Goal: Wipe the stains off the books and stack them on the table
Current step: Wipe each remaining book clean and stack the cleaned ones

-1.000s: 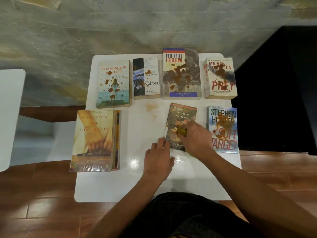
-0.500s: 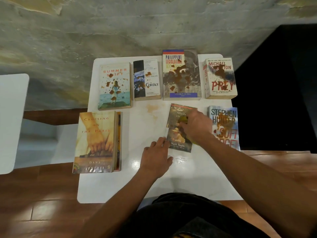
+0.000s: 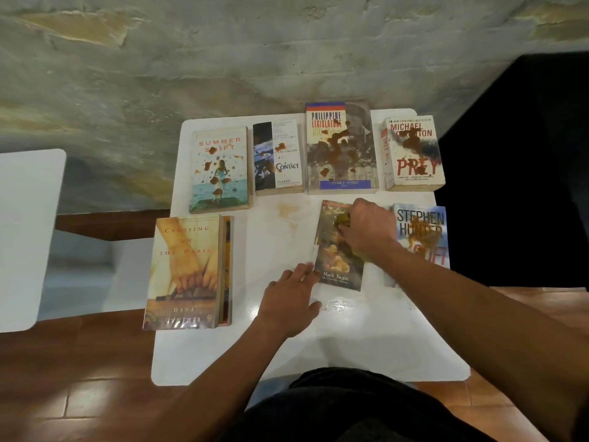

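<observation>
one stroke farther: right hand [image 3: 366, 229], fingers clamped on the cloth [image 3: 345, 219], reaches the twain book's [image 3: 338, 260] far end; left hand [image 3: 291, 298], fingers flat, steadies it.

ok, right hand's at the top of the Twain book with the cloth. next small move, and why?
Probably draw the cloth back down the Mark Twain book toward the near edge. The right hand grips the cloth at the cover's far end, the left hand lies flat with fingertips at the book's near-left corner, steadying it, and the lower cover looks clean, so one return pass should finish it.
</observation>
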A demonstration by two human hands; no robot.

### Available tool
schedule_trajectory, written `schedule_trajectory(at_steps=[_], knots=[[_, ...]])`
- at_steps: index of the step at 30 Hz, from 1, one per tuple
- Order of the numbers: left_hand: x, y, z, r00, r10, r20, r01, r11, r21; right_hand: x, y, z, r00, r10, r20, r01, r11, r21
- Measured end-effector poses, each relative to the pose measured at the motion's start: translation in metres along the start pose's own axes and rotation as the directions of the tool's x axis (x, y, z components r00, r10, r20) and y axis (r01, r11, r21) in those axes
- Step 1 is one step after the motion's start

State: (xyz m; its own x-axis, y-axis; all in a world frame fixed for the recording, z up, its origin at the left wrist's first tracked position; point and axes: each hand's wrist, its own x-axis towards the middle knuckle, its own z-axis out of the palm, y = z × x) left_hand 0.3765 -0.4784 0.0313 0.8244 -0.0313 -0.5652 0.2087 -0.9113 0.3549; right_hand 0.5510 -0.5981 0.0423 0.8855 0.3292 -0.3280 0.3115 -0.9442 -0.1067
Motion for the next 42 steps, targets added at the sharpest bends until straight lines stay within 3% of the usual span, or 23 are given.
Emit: schedule_trajectory(at_steps=[6, 11, 20, 23, 25, 28, 36, 42], knots=[[-0.005, -0.01, 0.001, 1.0, -0.006, 0.002, 0.006, 1.0, 0.005, -0.029, -0.022, 0.024, 0.983, -0.172, 0.06, 0.172, 0.985, 0.004], [-0.001, -0.009, -0.003, 1.0, 0.007, -0.003, -0.007, 1.0, 0.008, -0.055, -0.002, 0.03, 0.967, -0.243, 0.07, 0.242, 0.97, 0.019], [-0.002, -0.004, -0.004, 1.0, 0.003, 0.013, -0.003, 1.0, 0.015, -0.045, 0.021, 0.018, 0.998, -0.055, 0.017, 0.055, 0.998, -0.005], [0.0, 0.0, -0.004, 0.998, -0.061, 0.0, 0.06, 0.991, -0.116, -0.031, 0.018, 0.011, 0.999, 0.033, -0.014, -0.033, 0.999, 0.007], [0.005, 0.006, -0.006, 0.983, -0.181, -0.004, 0.167, 0.916, -0.365, -0.027, 0.015, 0.009, 0.998, 0.062, -0.009, -0.062, 0.998, 0.031], [0.015, 0.019, -0.011, 0.925, -0.379, 0.024, 0.3, 0.69, -0.659, -0.032, 0.015, 0.011, 0.992, 0.129, -0.005, -0.128, 0.987, 0.093], [0.035, 0.037, -0.011, 0.855, -0.518, -0.039, 0.399, 0.702, -0.59, -0.06, 0.014, 0.034, 0.973, 0.23, 0.02, -0.228, 0.944, 0.239], [0.055, 0.04, -0.006, 0.79, -0.608, 0.079, 0.504, 0.57, -0.649, -0.074, 0.018, 0.051, 0.966, 0.255, -0.03, -0.222, 0.89, 0.398]])
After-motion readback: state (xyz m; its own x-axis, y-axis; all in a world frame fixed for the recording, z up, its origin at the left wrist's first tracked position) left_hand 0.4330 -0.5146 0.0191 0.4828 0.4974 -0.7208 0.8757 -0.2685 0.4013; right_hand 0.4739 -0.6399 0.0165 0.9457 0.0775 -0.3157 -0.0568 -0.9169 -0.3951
